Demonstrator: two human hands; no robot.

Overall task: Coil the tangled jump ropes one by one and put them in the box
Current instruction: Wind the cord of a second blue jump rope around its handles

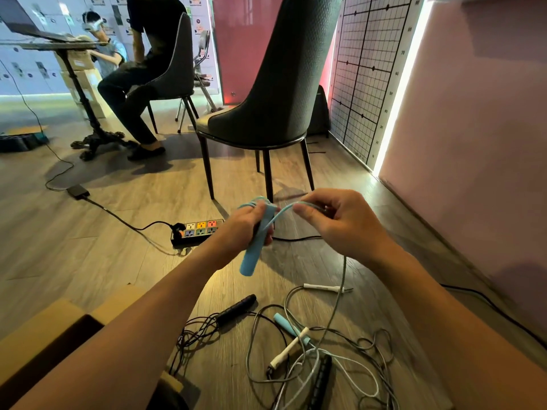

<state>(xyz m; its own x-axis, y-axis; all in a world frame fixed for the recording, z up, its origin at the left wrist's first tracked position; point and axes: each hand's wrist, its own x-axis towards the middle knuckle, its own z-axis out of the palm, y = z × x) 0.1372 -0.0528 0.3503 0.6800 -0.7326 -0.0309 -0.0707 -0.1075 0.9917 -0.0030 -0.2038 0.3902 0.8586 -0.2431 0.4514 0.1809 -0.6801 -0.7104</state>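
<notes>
Left hand (251, 223) grips blue handle (251, 255) plus a few loops; right hand (334, 220) pinches the cord (340, 294), feeding it. First rope partly coiled (other end down in the tangle (310, 359)). Box (44, 327) looks empty; remaining ropes untouched.
</notes>
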